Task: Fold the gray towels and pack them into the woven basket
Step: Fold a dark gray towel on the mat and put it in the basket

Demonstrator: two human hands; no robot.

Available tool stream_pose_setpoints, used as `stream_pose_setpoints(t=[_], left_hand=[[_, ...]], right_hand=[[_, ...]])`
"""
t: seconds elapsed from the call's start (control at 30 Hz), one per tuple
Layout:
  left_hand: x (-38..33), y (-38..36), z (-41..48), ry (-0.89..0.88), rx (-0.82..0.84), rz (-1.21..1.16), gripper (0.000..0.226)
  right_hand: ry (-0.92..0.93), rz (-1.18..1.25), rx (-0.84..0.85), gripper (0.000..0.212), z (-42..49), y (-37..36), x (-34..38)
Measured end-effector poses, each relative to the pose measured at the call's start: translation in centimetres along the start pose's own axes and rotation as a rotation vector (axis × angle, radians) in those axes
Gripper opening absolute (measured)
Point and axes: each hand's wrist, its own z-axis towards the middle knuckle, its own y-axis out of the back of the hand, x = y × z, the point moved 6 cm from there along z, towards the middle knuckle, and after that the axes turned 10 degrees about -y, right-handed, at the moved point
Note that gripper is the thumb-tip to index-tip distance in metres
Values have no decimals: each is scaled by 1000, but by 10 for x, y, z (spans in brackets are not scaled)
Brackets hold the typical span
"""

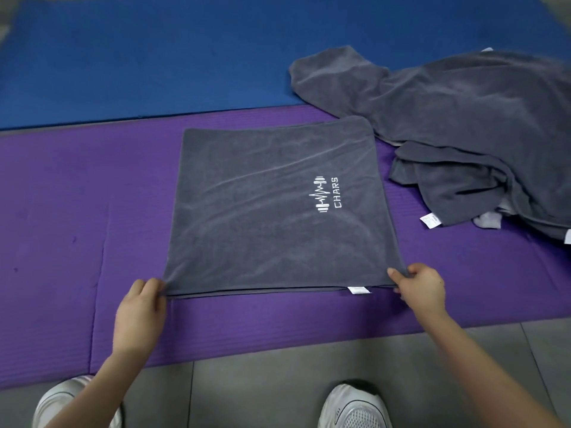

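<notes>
A gray towel (275,208) with a white "CHARS" logo lies folded in a near-square on the purple mat (77,242). My left hand (140,313) pinches its near left corner. My right hand (421,290) pinches its near right corner, close to a small white tag. A loose heap of more gray towels (475,118) sprawls to the right, partly on the blue mat. No woven basket is in view.
A blue mat (139,57) lies beyond the purple one. Gray floor tiles (278,381) run along the near edge, where my two white shoes (355,409) stand. White care labels stick out of the towel heap.
</notes>
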Motion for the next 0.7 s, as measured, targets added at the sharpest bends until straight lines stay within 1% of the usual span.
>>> stream_pose_setpoints(t=[0.07,0.13,0.2,0.27,0.3,0.33,0.37,0.4,0.43,0.47,0.5,0.53,0.57,0.6,0.63,0.67,0.7], left_hand=[[-2,2,-4,-194,87,127,19],[3,4,-6,-271,167,192,24],[10,9,-2,-210,139,167,34],[15,12,0,-131,114,138,44],[16,10,-2,-122,142,148,46],[16,6,-6,-169,191,186,46],[17,2,-12,-228,275,246,49],[20,-6,-18,-297,366,311,56],[25,-10,-22,-325,445,351,63],[27,-14,-24,-374,490,361,66],[26,-14,-24,-411,527,354,62],[23,-14,-21,-465,522,338,51],[18,-11,-16,-491,523,323,34],[17,-10,-11,-529,507,300,26],[16,-8,-2,-543,498,284,38],[13,-7,8,-570,464,291,53],[5,-2,23,-576,408,288,63]], right_hand=[[2,-60,7,38,-2,4,-3],[-12,-146,11,43,-5,4,-8],[-47,-158,31,46,-7,1,-12],[-78,-150,40,43,-9,-3,-17],[-72,-159,39,40,-10,-4,-20],[-59,-188,35,36,-13,-5,-22],[-36,-231,25,34,-16,-6,-23],[-3,-289,4,32,-19,-4,-22],[26,-351,-12,31,-22,-3,-20],[52,-422,-14,32,-24,-1,-16],[73,-511,-2,34,-25,0,-12],[87,-608,20,35,-24,0,-8],[97,-718,39,36,-22,1,-4],[106,-820,41,38,-21,4,2],[142,-893,3,40,-22,6,12],[225,-916,-93,43,-21,8,27],[351,-864,-211,44,-22,8,45]])
